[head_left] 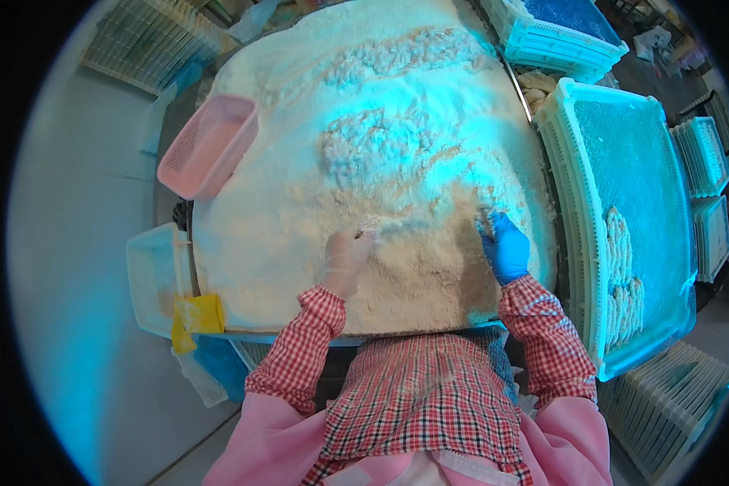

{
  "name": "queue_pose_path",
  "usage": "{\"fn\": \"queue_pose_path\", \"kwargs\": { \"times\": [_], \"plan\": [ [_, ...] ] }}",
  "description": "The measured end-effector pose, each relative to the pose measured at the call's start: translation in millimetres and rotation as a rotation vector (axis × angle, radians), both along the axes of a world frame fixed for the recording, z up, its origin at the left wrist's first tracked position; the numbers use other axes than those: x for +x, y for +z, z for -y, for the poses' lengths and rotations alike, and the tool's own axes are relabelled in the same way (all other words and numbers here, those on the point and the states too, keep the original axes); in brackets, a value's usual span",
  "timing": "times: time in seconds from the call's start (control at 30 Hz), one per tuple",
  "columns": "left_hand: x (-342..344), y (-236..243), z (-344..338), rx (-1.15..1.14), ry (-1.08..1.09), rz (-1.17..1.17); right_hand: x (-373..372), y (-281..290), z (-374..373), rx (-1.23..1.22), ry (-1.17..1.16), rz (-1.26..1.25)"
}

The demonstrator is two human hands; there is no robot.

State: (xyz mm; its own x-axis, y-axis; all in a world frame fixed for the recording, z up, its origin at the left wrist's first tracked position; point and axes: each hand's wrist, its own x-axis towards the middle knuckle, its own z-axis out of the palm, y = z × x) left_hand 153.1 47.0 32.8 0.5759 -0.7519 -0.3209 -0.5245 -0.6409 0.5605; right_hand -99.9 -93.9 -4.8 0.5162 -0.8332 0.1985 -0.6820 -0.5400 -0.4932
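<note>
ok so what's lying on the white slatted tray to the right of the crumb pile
The white slatted plastic tray bears a blue mesh sheet, and rows of pale breaded pieces lie on it near the front edge. Whatever is beneath the sheet is covered, so it cannot be seen.

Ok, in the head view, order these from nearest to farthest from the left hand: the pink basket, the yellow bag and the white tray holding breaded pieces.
Measured from the left hand, resting on the crumb heap:
1. Yellow bag, down to its left at the table edge.
2. Pink basket, up to its left on the heap's edge.
3. White tray with breaded pieces, far right, beyond the right hand.
</note>
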Motion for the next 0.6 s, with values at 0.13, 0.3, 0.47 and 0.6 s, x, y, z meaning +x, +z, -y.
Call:
{"fn": "queue_pose_path", "kwargs": {
  "times": [0.13,0.3,0.47,0.6],
  "plan": [
    [-22,21,15,-0.516,-0.067,-0.036,-16,13,19,0.107,-0.087,0.135],
    [-55,-4,2,-0.106,-0.58,0.314,-28,33,15,-0.216,-0.035,-0.168],
    [-36,6,33,0.141,-0.124,-0.148,-24,31,-19,0.122,0.013,-0.18],
    [-60,-32,50,-0.087,-0.131,-0.09,31,-3,-66,-0.046,0.273,-0.175]
  ]
}}
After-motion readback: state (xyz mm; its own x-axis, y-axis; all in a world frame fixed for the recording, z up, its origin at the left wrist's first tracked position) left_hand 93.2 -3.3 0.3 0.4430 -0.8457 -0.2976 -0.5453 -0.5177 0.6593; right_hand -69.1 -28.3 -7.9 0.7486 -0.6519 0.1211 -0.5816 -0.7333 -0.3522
